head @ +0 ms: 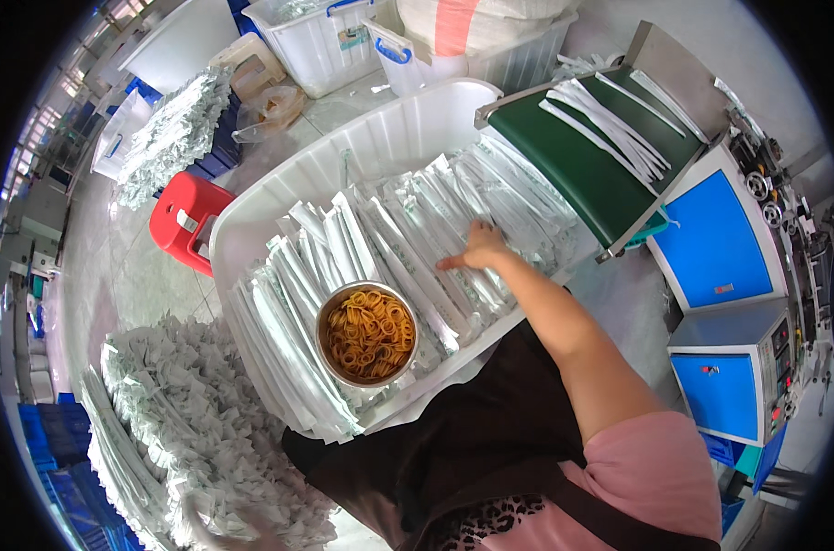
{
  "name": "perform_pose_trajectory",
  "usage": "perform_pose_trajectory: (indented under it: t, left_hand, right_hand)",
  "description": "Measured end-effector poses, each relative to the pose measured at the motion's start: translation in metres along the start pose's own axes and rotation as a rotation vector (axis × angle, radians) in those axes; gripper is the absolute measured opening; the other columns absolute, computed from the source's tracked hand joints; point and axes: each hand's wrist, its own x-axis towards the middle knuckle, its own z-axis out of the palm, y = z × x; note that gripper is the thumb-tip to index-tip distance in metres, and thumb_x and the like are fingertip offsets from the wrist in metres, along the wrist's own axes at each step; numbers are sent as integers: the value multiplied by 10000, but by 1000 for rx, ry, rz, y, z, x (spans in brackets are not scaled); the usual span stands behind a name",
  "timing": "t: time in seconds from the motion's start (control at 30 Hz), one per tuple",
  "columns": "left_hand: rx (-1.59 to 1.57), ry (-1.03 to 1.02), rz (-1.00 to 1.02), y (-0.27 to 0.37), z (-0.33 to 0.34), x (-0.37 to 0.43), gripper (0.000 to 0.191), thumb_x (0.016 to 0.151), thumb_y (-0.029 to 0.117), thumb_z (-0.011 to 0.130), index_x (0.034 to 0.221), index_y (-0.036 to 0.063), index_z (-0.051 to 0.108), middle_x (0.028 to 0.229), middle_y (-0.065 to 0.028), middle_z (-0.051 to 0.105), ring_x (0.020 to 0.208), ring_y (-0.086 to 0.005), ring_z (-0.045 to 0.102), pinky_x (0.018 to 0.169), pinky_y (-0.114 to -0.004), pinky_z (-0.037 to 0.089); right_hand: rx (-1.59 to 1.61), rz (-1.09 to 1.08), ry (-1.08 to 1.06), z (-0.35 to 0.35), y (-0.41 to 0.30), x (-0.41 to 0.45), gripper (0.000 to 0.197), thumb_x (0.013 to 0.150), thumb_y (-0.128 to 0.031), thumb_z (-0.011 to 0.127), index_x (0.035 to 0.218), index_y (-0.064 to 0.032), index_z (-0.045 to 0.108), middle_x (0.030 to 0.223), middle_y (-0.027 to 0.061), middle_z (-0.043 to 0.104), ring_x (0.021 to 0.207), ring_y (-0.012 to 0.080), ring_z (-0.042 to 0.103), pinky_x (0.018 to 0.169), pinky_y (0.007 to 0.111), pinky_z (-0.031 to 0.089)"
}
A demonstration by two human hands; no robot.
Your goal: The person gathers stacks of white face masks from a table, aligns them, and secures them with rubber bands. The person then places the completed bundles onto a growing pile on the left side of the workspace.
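Note:
My right hand (480, 248) rests on long, thin white paper-wrapped packets (417, 241) lying side by side in a large white plastic tub (279, 182). Its thumb is spread away from the fingers, whose tips are partly hidden among the packets. A round metal bowl (319, 329) sits on the packets near the tub's front edge, filled with yellowish-brown rubber bands (370, 334). At the bottom left, my left hand (227, 527) appears as a blur above a tall stack of similar packets (183, 406); its fingers cannot be made out.
A green conveyor belt (561, 165) carrying loose white strips (609, 131) ends over the tub's right side. Blue-doored machinery (720, 237) stands at right. A red plastic stool (183, 220) is beyond the tub's left end. More packets (176, 124) and storage bins (320, 55) lie farther back.

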Motion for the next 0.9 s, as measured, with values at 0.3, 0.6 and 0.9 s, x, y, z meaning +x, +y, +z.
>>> perform_pose_trajectory:
  t: [0.3,0.6,0.9]
  left_hand:
    - [-498,-469,128,63,115,-130,534,675,-4,694,1168,-8,488,1090,-173,557,984,-340,551,870,-411,456]
    - [-499,-531,-9,52,140,-139,393,719,25,693,1074,10,526,977,-155,599,887,-322,580,778,-382,486]
    - [-571,-727,61,57,142,-138,209,751,64,691,938,65,598,833,-102,634,743,-274,625,649,-336,513]
  right_hand:
    - [143,-108,56,-2,-18,-19,958,591,-428,809,1272,99,390,1274,294,441,1189,382,446,1000,360,381]
    - [66,-18,121,1,-53,-38,665,645,-245,766,1134,77,451,998,234,615,967,365,598,846,394,477]
    - [118,1,64,-17,-31,-6,640,614,-274,755,1113,46,515,1059,218,605,1014,342,580,855,376,464]
